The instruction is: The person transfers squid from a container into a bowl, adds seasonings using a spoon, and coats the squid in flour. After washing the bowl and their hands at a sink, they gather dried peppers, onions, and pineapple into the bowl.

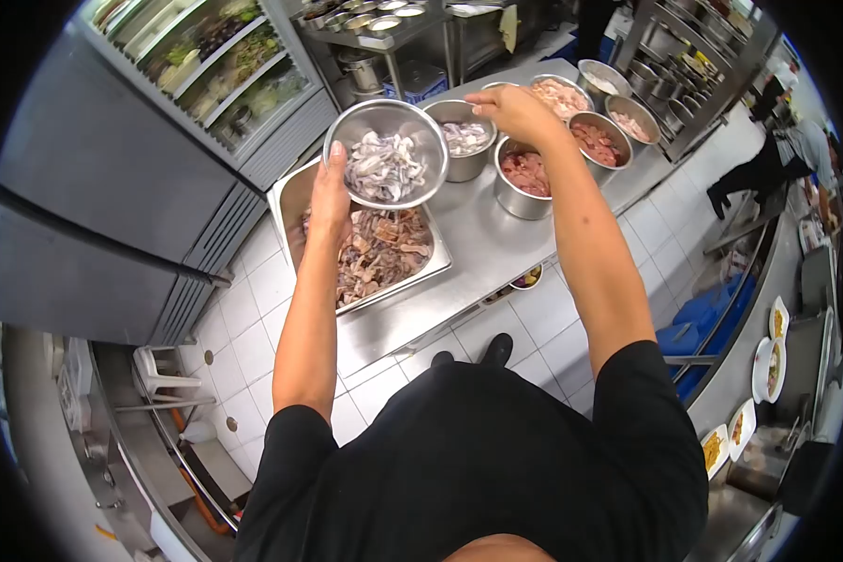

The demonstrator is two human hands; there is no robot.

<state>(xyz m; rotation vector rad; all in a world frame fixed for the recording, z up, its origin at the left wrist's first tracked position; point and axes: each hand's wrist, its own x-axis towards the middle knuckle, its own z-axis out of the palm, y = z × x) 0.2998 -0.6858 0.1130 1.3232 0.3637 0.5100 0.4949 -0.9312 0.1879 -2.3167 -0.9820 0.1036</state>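
Note:
My left hand [330, 199] grips the rim of a round metal bowl [434, 157], its thumb over the edge. Pale, greyish strips that look like squid [382, 169] lie in the bowl. The bowl is held above a deep rectangular steel tray [446, 255] of brown, cut-up pieces [379, 258]. My right hand [520, 112] reaches over the metal pots, fingers stretched to the left and nothing visible in them. Just below its fingertips stands a steel pot [470, 169] of similar pale strips. Nearer me, a pot [523, 204] holds pink raw meat, partly behind my forearm.
More pots of pale and pink meat, including one pot [618, 161], stand along the steel table [478, 234]. A glass-front fridge [225, 75] is at the left. Filled dishes [768, 370] line the right counter; people [796, 155] stand beyond.

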